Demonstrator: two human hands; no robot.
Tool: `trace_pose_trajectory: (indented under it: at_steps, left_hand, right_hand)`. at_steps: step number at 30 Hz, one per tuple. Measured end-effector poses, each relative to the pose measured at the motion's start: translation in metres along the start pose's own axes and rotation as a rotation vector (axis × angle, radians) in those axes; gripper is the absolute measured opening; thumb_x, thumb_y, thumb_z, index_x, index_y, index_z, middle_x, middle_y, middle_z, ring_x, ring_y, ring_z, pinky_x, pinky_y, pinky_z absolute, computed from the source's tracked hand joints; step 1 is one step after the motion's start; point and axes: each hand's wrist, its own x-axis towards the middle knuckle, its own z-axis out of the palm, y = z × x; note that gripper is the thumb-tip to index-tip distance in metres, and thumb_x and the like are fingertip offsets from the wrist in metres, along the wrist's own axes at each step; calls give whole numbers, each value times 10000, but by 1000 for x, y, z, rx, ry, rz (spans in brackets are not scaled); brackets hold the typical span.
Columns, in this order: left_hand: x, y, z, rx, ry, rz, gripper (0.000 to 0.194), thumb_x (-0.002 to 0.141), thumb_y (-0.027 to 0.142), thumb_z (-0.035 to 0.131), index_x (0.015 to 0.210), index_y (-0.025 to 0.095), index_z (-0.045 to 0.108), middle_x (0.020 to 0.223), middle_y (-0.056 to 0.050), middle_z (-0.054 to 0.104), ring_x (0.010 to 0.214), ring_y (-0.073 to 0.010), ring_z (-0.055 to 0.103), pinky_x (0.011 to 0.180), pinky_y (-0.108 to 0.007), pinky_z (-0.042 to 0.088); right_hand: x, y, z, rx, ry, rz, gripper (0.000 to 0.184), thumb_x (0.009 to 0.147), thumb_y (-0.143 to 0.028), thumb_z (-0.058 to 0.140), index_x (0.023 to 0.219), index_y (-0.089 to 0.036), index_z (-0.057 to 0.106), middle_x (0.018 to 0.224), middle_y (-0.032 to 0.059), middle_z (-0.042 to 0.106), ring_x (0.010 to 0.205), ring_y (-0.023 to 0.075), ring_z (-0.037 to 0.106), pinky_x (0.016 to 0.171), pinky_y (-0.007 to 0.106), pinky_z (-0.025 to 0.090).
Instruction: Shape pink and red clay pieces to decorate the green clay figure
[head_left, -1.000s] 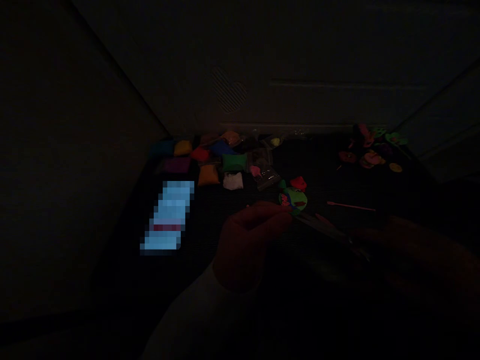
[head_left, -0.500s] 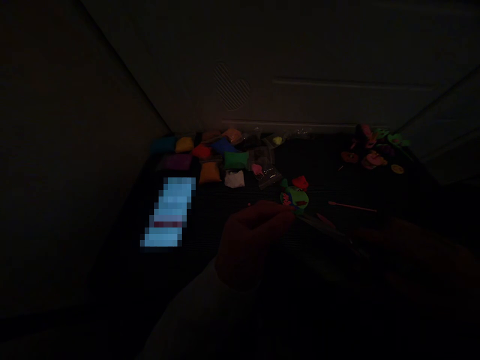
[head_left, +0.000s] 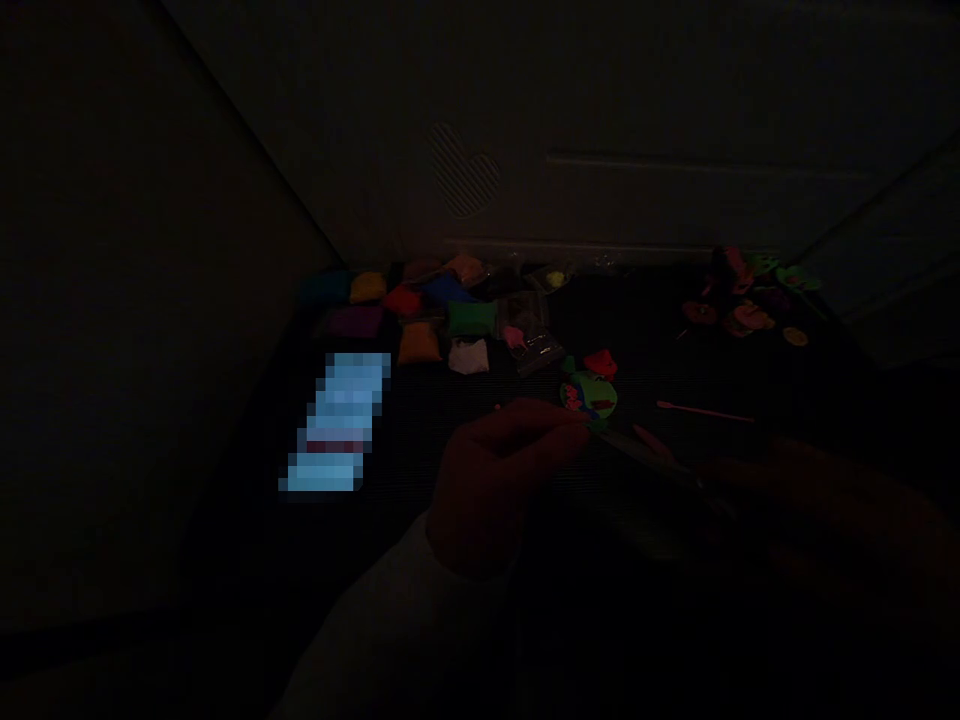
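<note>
The scene is very dark. My left hand (head_left: 495, 470) is closed, thumb and forefinger pinched on a small green piece of clay (head_left: 598, 426). My right hand (head_left: 840, 510), mostly lost in shadow, is closed on scissors (head_left: 656, 455). Their blades point left, with the tips at the green piece; how far the blades are apart I cannot tell. Just beyond my left fingertips lies a green round clay figure (head_left: 600, 395) with pink and blue parts and a red piece (head_left: 601, 363) behind it.
A lit, blurred screen (head_left: 337, 425) lies at left. Behind it are several bags of coloured clay, among them a green bag (head_left: 471, 319) and an orange bag (head_left: 420, 342). A pink stick (head_left: 705, 411) lies at right; clay figures (head_left: 750, 318) stand back right, near the wall.
Hardly anything differs. Both hands stay in place, the scissor tips still at the green piece, which shows a little more brightly now.
</note>
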Motion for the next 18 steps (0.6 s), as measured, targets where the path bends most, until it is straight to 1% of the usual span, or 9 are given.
trace_pose_trajectory:
  at_steps: [3,6,10,15,18]
  left_hand:
    - [0,1,1,-34,-8,-9,35,624,235,661,658,242,665,656,65,620,585,-48,523,579,-176,400]
    - [0,2,1,-56,-12,-40,30,619,223,662,648,230,663,633,60,613,566,-51,518,577,-184,402]
    - [0,2,2,-67,-6,-78,39,609,232,664,643,213,663,621,46,613,565,-66,523,587,-204,408]
    - [1,1,2,-98,6,-103,53,604,228,668,649,201,665,637,38,620,574,-64,527,586,-199,410]
    - [0,0,2,-121,-10,-124,57,613,227,664,663,200,664,609,43,610,563,-62,529,569,-194,410]
  right_hand:
    - [0,4,0,-36,-18,-77,394,789,-284,332,1174,-215,371,823,40,583,705,153,553,562,242,441]
    - [-1,6,0,-62,-27,-114,391,787,-295,346,1166,-204,375,912,52,582,782,165,558,596,251,451]
    - [-3,5,2,-51,2,-100,381,791,-290,334,1158,-199,375,902,50,585,765,165,560,595,261,449]
    - [-2,4,4,-20,-23,-94,393,782,-306,372,1159,-199,393,902,51,587,747,162,565,559,250,445]
    - [-3,2,4,18,0,-56,378,784,-303,369,1150,-212,403,905,50,584,768,168,562,585,256,447]
